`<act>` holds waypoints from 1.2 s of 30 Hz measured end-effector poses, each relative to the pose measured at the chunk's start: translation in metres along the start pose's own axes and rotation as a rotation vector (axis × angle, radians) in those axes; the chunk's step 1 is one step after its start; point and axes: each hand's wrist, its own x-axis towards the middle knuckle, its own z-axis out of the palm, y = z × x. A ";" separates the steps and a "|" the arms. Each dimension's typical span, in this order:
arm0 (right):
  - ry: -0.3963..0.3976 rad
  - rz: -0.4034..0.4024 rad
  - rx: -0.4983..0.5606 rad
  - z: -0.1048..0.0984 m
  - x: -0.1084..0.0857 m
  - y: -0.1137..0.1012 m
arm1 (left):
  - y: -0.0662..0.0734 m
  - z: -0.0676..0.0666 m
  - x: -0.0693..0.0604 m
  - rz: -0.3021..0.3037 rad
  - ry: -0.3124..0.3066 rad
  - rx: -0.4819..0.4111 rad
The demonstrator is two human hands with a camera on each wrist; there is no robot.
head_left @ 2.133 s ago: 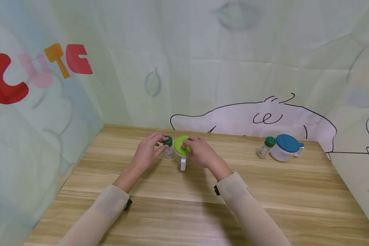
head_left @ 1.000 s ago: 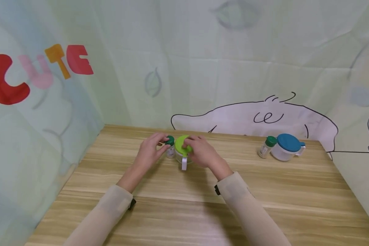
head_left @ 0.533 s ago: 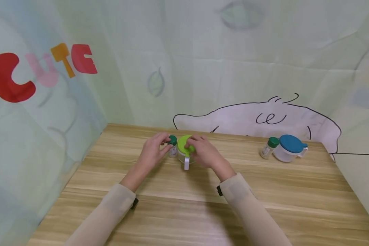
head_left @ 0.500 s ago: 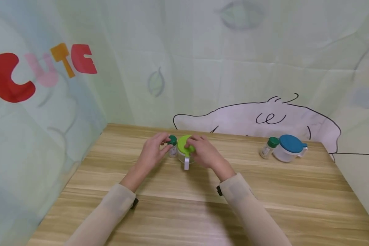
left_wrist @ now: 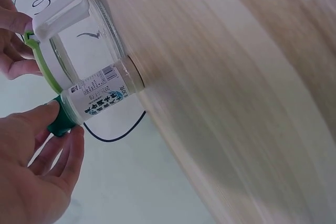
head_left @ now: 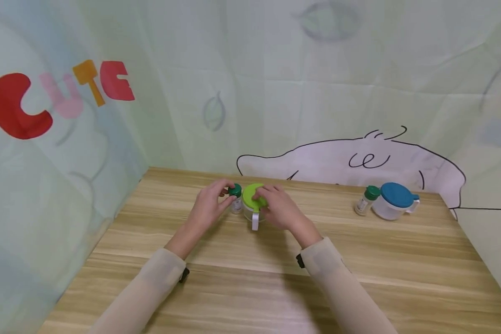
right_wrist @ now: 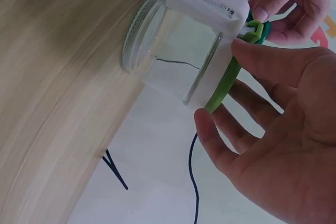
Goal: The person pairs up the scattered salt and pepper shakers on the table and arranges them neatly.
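In the head view, my left hand (head_left: 208, 204) pinches the dark green cap of a small labelled spice bottle (head_left: 236, 206). The bottle stands upright on the wooden table, and the left wrist view shows thumb and fingers on its cap (left_wrist: 63, 119). Close to its right is a clear seasoning jar (right_wrist: 176, 56) with a lime green lid (head_left: 252, 195) and a white handle (head_left: 255, 221) facing me. My right hand (head_left: 281, 207) holds that lid from above, thumb near its tab and fingers around the rim. The jar's base rests on the table.
At the back right of the table (head_left: 242, 287) stand a second green-capped spice bottle (head_left: 362, 205) and a seasoning jar with a blue lid (head_left: 396, 195), side by side. A printed cloth backdrop (head_left: 275, 102) rises behind the table's far edge and along its left side.
The head view has shifted slightly, so everything sits a little further right in it. The left-hand spice bottle appears marginally nearer the green-lidded jar. Both hands keep their hold.
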 end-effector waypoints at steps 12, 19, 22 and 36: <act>0.005 -0.011 0.039 0.003 0.002 0.003 | 0.000 0.000 -0.003 -0.006 -0.013 0.001; 0.043 -0.018 0.055 0.004 -0.004 0.010 | -0.001 0.001 -0.003 -0.001 -0.034 0.023; 0.060 -0.028 0.067 0.001 -0.007 0.011 | -0.001 0.000 -0.004 -0.008 -0.030 0.056; 0.189 -0.010 0.057 -0.009 -0.032 0.029 | 0.005 0.001 -0.004 0.131 0.010 0.149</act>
